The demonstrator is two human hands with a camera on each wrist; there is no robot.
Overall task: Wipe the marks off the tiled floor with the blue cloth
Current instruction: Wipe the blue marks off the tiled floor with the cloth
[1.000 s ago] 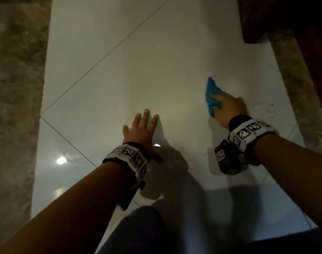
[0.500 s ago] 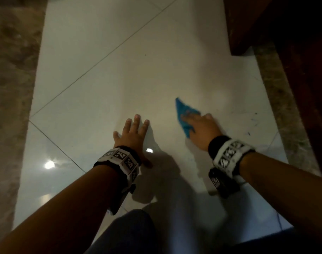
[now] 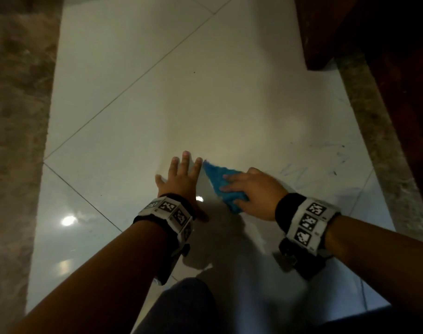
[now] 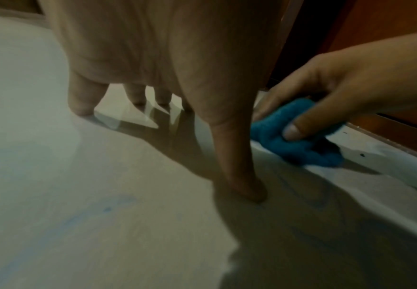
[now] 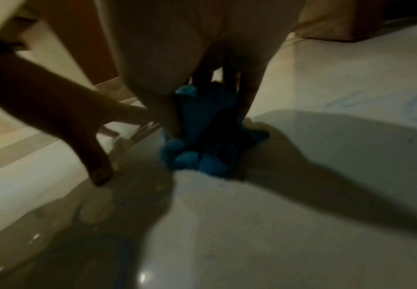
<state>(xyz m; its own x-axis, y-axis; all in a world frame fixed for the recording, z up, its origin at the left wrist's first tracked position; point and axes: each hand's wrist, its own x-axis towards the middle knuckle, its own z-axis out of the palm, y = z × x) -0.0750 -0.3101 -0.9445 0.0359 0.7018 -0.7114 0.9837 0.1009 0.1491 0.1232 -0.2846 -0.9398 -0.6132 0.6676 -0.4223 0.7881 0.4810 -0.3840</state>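
While we kneel over the pale tiled floor [image 3: 138, 97], a strip of mottled brown stone [image 3: 17, 116] borders it on the left. Next comes our left hand [image 3: 181, 179], fingers spread and straight, palm flat on the tile — placed there, we judge, to carry our weight as we lean forward. Just to its right, nearly touching the forefinger, lies the blue cloth [image 3: 220, 182], bunched into a wedge. Our right hand [image 3: 253, 191] presses it onto the tile, fingers laid over the top and the thumb curled round its near edge, as the left wrist view shows; this grip keeps the cloth from slipping under pressure. Further right, faint blue and dark marks [image 3: 302, 172] remain on the tile, well short of the dark wooden furniture [image 3: 350, 32] and the stone strip beneath it.

Compared with a second ago, the cloth has travelled leftward and toward us — from open tile well apart from the left hand to just beside it. The left hand has kept its braced pose. The marks now sit uncovered behind the cloth, so we judge that the wiping is unfinished.
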